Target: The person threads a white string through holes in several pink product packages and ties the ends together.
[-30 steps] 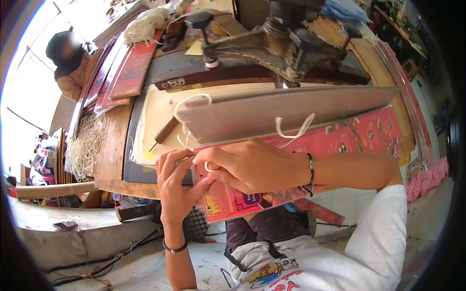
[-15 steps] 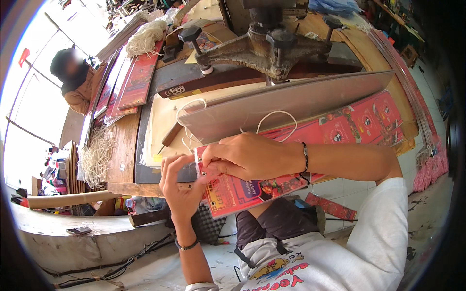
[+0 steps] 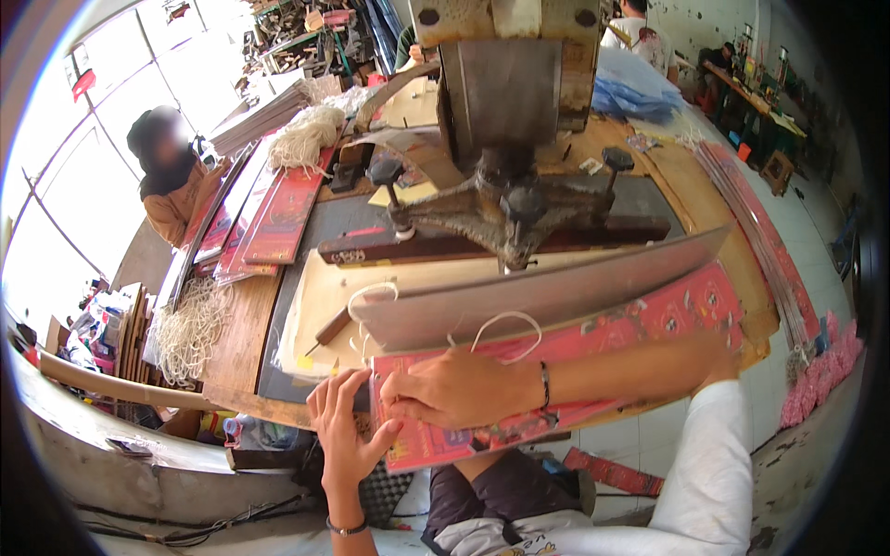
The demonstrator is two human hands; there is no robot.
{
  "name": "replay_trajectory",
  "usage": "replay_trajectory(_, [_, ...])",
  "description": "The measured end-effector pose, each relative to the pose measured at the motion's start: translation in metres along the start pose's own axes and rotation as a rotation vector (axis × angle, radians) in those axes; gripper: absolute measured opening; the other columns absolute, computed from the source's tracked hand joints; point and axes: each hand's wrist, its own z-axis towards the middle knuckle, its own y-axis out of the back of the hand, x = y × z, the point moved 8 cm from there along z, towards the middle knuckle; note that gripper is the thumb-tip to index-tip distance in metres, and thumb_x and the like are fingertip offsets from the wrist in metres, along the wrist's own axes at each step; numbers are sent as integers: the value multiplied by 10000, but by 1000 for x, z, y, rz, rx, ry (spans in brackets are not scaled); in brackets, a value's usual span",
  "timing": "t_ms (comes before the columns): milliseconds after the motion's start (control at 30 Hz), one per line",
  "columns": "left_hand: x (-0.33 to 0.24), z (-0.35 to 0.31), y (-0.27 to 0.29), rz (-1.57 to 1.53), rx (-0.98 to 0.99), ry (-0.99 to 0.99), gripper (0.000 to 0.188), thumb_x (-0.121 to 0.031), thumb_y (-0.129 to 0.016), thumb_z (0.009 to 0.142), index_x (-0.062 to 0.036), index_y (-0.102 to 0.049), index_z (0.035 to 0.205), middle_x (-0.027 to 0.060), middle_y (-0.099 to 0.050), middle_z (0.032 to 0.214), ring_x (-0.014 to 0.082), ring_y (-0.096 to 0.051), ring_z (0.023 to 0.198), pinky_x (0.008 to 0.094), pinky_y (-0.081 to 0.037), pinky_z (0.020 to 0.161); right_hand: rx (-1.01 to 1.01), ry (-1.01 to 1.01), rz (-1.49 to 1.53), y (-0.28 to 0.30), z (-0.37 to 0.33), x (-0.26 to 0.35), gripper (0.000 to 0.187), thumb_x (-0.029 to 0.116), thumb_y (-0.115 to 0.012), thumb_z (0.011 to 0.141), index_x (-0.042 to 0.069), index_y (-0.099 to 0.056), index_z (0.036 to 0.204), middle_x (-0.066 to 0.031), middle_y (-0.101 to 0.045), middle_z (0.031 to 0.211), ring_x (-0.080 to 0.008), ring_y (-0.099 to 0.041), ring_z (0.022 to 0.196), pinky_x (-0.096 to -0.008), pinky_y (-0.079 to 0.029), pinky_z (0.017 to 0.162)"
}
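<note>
A long red printed panel [image 3: 422, 447], with food pictures and eyelets at its left end, lies along the table's near edge and overhangs it. My right hand [image 3: 454, 389] is over that end, fingers curled and pressed together; whatever they pinch is hidden. Spread apart, the fingers of my left hand [image 3: 348, 422] are at the panel's left edge, the thumb touching its face. A white cord loop [image 3: 508, 318] rises behind my right hand. Farther left, another cord loop [image 3: 373, 290] stands at the end of a grey panel [image 3: 547, 296], which is tilted up behind the red one.
A wooden-handled awl [image 3: 332, 328] lies on pale sheets. Behind stands a heavy metal press [image 3: 514, 199]. Stacked red panels [image 3: 283, 218] and bundles of white cord [image 3: 192, 324] are on the left, where a person [image 3: 171, 190] sits. Pink cord [image 3: 820, 375] hangs at the right.
The view has tilted upward, showing more of the press and the room. My right fingers have curled tighter at the panel's end. My left hand stays by its edge.
</note>
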Motion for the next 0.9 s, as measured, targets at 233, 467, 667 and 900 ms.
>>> replay_trajectory(233, [-5, 7, 1, -67, 73, 77, 602, -471, -799, 718, -90, -641, 1156, 91, -606, 1185, 306, -509, 1174, 432, -313, 1041, -19, 140, -16, -2, -7, 5, 127, 233, -588, 983, 124, -580, 1048, -74, -636, 751, -274, -681, 671, -427, -546, 560])
replay_trajectory(467, [4, 6, -3, -226, 203, 212, 596, -286, -858, 687, -94, -619, 1197, 97, -560, 1252, 297, -457, 1246, 419, -275, 1090, -27, 173, -19, -2, -7, 7, 138, 213, -602, 980, 125, -554, 1075, -59, -612, 725, -258, -662, 614, -397, -521, 496])
replay_trajectory(667, [16, -4, -13, -374, 217, 344, 604, -192, -859, 690, -90, -594, 1223, 113, -523, 1255, 317, -429, 1243, 422, -264, 1108, 10, 148, -9, -4, -5, 5, 101, 199, -569, 1004, 115, -535, 1048, -86, -617, 732, -302, -668, 630, -412, -505, 487])
replay_trajectory(900, [7, -2, -15, -446, 151, 349, 586, -155, -814, 717, -65, -576, 1244, 121, -516, 1261, 315, -414, 1246, 421, -275, 1109, -5, 113, 42, 1, -5, 2, 120, 199, -515, 1014, 79, -524, 1016, -124, -638, 753, -341, -678, 644, -453, -535, 543])
